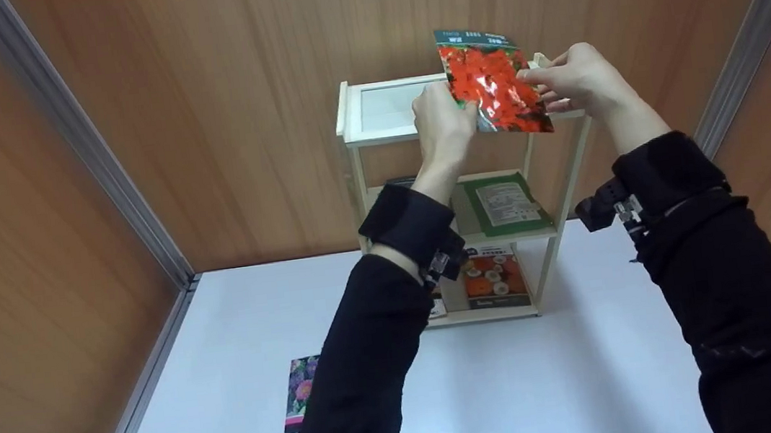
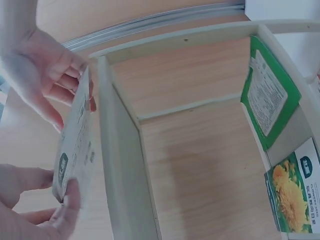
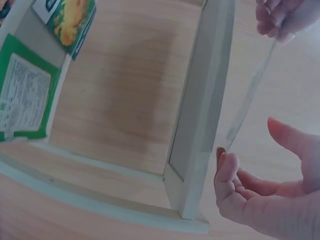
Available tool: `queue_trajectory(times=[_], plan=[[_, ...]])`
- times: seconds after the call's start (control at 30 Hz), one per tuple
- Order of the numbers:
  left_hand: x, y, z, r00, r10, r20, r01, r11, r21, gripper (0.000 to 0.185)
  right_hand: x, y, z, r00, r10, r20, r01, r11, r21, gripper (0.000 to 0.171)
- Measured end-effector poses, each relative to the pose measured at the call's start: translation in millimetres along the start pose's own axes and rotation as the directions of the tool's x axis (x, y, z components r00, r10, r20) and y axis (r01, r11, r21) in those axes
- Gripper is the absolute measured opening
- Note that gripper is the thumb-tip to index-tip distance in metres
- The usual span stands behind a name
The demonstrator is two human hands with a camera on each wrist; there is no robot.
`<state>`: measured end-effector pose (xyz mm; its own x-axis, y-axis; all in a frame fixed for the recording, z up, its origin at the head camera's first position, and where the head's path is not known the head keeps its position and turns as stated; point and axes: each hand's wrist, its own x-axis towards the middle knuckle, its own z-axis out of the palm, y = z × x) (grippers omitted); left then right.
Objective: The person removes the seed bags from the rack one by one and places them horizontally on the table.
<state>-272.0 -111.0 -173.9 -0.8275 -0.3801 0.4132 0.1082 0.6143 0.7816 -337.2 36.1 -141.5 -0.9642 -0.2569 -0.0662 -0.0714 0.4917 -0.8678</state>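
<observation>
Both hands hold the red flower seed packet [image 1: 495, 84] above the top of the little wooden shelf [image 1: 376, 134]: left hand [image 1: 444, 126] pinching its lower left edge, right hand [image 1: 577, 78] pinching its right side, each grip narrow

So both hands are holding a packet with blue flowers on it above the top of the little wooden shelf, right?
Not quite: the flowers are red-orange, not blue. The head view shows the left hand and right hand holding the seed packet by its edges above the top of the wooden shelf.
</observation>
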Motion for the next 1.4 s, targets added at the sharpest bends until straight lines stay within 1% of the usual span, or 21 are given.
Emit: queue_trajectory(times=[0.07,0.13,0.17,0.23,0.33,0.4,0.47,0.53,0.6,0.63,0.7,0.8,0.87,0.97,1.1,1.2,1.27,1.4], plan=[[-1.7,-2.6,-5.9,0.999,-0.030,-0.012,0.028,0.993,-0.112,0.020,-3.3,1.5,1.0,0.999,-0.035,-0.005,0.035,0.999,-0.015,0.063],[-4.6,-5.4,-11.5,0.999,-0.042,-0.034,0.034,0.977,-0.210,0.031,-6.1,3.7,2.0,0.997,-0.073,-0.013,0.072,0.997,-0.024,0.059],[-6.7,-6.7,-14.0,0.998,-0.048,-0.038,0.037,0.967,-0.251,0.034,-7.3,5.2,2.3,0.995,-0.095,-0.019,0.095,0.995,-0.024,0.056],[-11.4,-9.6,-18.1,0.998,-0.061,-0.034,0.047,0.947,-0.319,0.035,-9.4,8.5,3.3,0.990,-0.141,-0.029,0.141,0.990,-0.006,0.049],[-19.9,-14.0,-22.7,0.998,-0.067,-0.018,0.054,0.912,-0.407,0.034,-13.5,14.6,5.2,0.982,-0.182,-0.047,0.186,0.979,0.081,0.042],[-26.0,-17.3,-25.9,0.997,-0.074,0.008,0.070,0.888,-0.455,0.034,-17.2,20.0,7.5,0.979,-0.198,-0.052,0.205,0.963,0.174,0.038],[-32.9,-21.7,-29.8,0.997,-0.075,0.032,0.081,0.867,-0.491,0.033,-21.5,27.3,11.6,0.974,-0.222,-0.052,0.227,0.932,0.281,0.036],[-40.8,-26.8,-34.4,0.995,-0.074,0.060,0.094,0.851,-0.516,0.032,-26.8,36.1,16.8,0.966,-0.256,-0.041,0.251,0.882,0.400,0.034],[-49.1,-33.1,-38.8,0.995,-0.061,0.079,0.094,0.849,-0.520,0.030,-32.9,45.4,22.7,0.956,-0.290,-0.032,0.268,0.829,0.491,0.034],[-53.5,-36.4,-40.7,0.994,-0.056,0.090,0.095,0.845,-0.526,0.030,-36.2,50.0,25.6,0.950,-0.310,-0.033,0.281,0.805,0.522,0.033],[-62.5,-43.2,-43.5,0.993,-0.044,0.110,0.096,0.842,-0.531,0.028,-43.2,58.9,31.0,0.941,-0.336,-0.037,0.297,0.768,0.568,0.031],[-75.6,-54.1,-45.2,0.990,-0.039,0.135,0.106,0.836,-0.538,0.025,-54.1,71.7,39.0,0.923,-0.380,-0.065,0.349,0.751,0.560,0.027],[-84.1,-61.7,-44.9,0.987,-0.047,0.153,0.124,0.831,-0.542,0.025,-61.4,79.8,44.5,0.906,-0.413,-0.091,0.394,0.746,0.536,0.024],[-97.6,-73.6,-42.3,0.984,-0.053,0.170,0.138,0.828,-0.543,0.024,-71.4,92.0,53.4,0.882,-0.452,-0.136,0.459,0.757,0.465,0.022],[-117.2,-91.1,-36.1,0.980,-0.050,0.191,0.151,0.816,-0.558,0.023,-82.9,109.8,65.7,0.865,-0.470,-0.177,0.500,0.774,0.388,0.023],[-131.9,-103.7,-30.8,0.977,-0.048,0.209,0.163,0.802,-0.575,0.023,-89.6,124.5,74.6,0.866,-0.462,-0.191,0.500,0.794,0.346,0.023],[-140.4,-112.3,-26.1,0.977,-0.043,0.210,0.160,0.797,-0.583,0.022,-93.0,135.0,80.4,0.869,-0.453,-0.198,0.494,0.810,0.317,0.024],[-156.9,-128.6,-15.4,0.979,-0.050,0.196,0.158,0.796,-0.585,0.021,-98.5,155.7,92.5,0.881,-0.424,-0.210,0.471,0.829,0.301,0.024]])
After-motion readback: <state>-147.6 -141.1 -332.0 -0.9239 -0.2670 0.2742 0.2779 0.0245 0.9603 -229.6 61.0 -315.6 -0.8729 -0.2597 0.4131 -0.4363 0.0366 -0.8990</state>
